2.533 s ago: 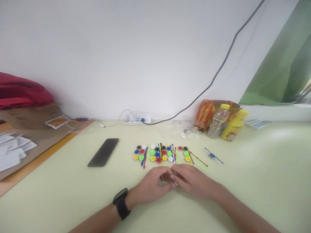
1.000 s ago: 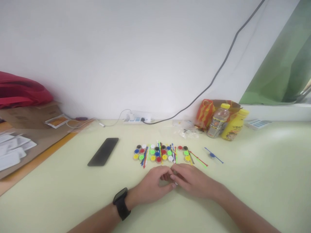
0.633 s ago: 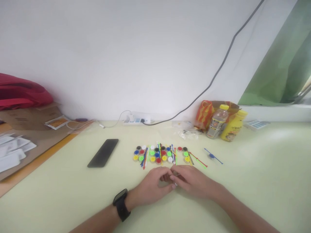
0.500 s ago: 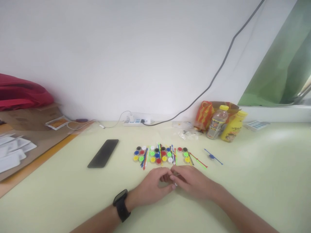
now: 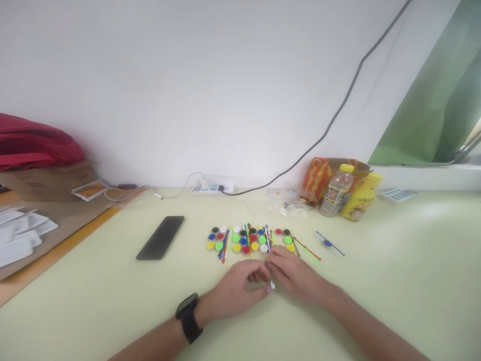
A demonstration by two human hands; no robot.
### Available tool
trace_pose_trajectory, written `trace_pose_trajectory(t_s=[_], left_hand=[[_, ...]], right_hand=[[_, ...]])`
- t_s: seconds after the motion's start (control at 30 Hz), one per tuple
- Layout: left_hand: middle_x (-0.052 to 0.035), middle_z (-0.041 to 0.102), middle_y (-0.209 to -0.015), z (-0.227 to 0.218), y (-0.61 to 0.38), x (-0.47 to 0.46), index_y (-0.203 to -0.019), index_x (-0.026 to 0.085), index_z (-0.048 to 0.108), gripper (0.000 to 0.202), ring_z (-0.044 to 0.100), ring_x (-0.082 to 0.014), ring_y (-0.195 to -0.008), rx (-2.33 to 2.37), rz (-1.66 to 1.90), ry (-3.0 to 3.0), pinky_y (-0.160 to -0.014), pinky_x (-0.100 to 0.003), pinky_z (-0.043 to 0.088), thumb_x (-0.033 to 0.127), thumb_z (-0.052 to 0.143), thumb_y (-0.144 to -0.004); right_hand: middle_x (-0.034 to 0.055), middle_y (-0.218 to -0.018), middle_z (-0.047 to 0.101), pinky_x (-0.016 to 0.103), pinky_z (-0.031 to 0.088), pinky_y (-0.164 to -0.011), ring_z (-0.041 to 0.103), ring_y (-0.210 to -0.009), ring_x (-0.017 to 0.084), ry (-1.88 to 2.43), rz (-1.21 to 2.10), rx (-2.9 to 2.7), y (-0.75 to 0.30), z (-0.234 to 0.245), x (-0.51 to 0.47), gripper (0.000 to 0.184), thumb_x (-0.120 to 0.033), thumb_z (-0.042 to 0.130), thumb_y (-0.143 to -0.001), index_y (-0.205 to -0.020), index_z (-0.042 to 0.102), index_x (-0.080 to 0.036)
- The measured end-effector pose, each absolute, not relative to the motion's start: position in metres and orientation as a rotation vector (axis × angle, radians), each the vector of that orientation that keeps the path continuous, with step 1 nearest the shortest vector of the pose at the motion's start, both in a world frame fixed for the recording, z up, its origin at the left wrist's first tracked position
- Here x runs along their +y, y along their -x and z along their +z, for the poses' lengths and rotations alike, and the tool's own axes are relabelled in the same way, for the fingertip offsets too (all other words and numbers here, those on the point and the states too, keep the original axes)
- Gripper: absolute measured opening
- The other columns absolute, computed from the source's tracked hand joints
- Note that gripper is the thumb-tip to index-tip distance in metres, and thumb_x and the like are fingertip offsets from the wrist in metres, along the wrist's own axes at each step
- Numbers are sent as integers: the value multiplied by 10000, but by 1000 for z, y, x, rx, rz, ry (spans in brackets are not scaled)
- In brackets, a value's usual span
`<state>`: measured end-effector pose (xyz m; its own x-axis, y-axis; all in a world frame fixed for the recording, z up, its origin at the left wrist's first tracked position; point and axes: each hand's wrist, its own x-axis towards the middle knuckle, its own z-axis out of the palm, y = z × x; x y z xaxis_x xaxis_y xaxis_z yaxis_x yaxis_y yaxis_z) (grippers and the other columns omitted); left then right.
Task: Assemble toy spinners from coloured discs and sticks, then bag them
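My left hand (image 5: 240,288), with a black watch (image 5: 189,317) on its wrist, is closed, and a small white plastic piece (image 5: 272,285) shows at the tip of its thumb. My right hand (image 5: 291,273) lies close beside it, its fingers bent and drawn together at the near edge of the coloured parts; what they hold, if anything, is hidden. Beyond both hands, several round coloured discs on clear bases (image 5: 236,247) stand in groups, with thin coloured arrows (image 5: 225,245) lying between them. Off to the right sits a blue arrow spinner (image 5: 327,243).
A black phone (image 5: 160,238) lies left of the discs. At the back are a power strip (image 5: 212,188), a grey cable (image 5: 280,173), a clear bottle (image 5: 336,193), a yellow bottle (image 5: 359,200) and clear plastic bags (image 5: 289,206). A cardboard box (image 5: 48,185) stands at far left.
My right hand has shifted slightly away from me, off the white piece and towards the discs, partly covering a yellow one. My left hand has barely moved.
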<state>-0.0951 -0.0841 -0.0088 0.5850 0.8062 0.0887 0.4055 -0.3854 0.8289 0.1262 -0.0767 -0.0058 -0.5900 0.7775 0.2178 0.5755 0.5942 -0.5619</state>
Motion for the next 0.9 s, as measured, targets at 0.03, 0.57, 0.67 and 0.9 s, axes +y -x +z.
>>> trace_pose_trajectory(t_s=[0.03, 0.57, 0.67, 0.9], left_hand=[[-11, 686, -905, -9, 95, -84, -956, 207, 697, 105, 584, -184, -863, 965, 628, -2008, -811, -291, 471, 291, 721, -897], [-4, 668, -895, -9, 95, -84, -929, 200, 677, 93, 577, -175, -848, 952, 643, -2009, -801, -283, 472, 269, 724, -890], [-5, 672, -905, -9, 95, -84, -946, 200, 678, 98, 579, -173, -850, 947, 640, -2016, -801, -281, 475, 273, 721, -897], [-4, 675, -908, -9, 96, -83, -945, 201, 677, 96, 582, -171, -853, 944, 637, -2039, -802, -279, 475, 277, 719, -904]], right_hand=[[66, -995, 596, 335, 466, -811, 558, -939, 204, 1077, 566, -2376, -126, -6, -76, 290, -199, 388, -1077, -909, 624, -208], [17, -798, 648, 317, 385, -744, 550, -771, 169, 992, 387, -2377, -126, -18, -72, 248, -139, 482, -1032, -889, 672, -212], [13, -801, 656, 313, 386, -749, 556, -772, 167, 1014, 425, -2372, -126, -17, -72, 222, -131, 504, -1016, -904, 676, -215], [12, -809, 666, 299, 380, -735, 570, -784, 166, 1034, 459, -2376, -126, -15, -73, 223, -114, 510, -997, -889, 677, -215]])
